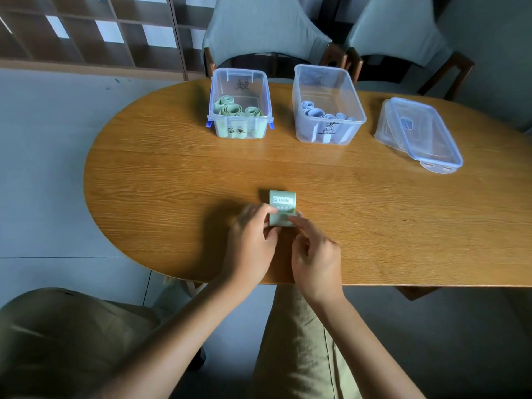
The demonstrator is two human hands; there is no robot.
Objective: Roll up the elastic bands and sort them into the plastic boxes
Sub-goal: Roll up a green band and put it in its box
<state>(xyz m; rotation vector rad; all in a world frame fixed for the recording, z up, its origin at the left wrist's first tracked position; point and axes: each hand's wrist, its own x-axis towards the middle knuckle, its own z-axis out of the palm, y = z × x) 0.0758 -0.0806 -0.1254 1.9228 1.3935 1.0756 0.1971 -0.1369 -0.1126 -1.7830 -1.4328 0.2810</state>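
Observation:
A pale green elastic band (pixel 282 205) lies on the wooden table (pixel 172 180) near its front edge, partly rolled, with a white "HEAVY" label facing up. My left hand (pixel 253 240) pinches the roll's left end and my right hand (pixel 316 254) pinches its right end. At the back stand two clear plastic boxes: the left box (pixel 239 82) holds several green rolls, the right box (pixel 328 82) holds several light blue rolls.
Two clear lids with blue rims (pixel 426 139) lie stacked at the table's right. Two grey upholstered chairs (pixel 259 33) stand behind the table. A wooden shelf grid (pixel 86 30) is at the back left. My knees show below the table edge.

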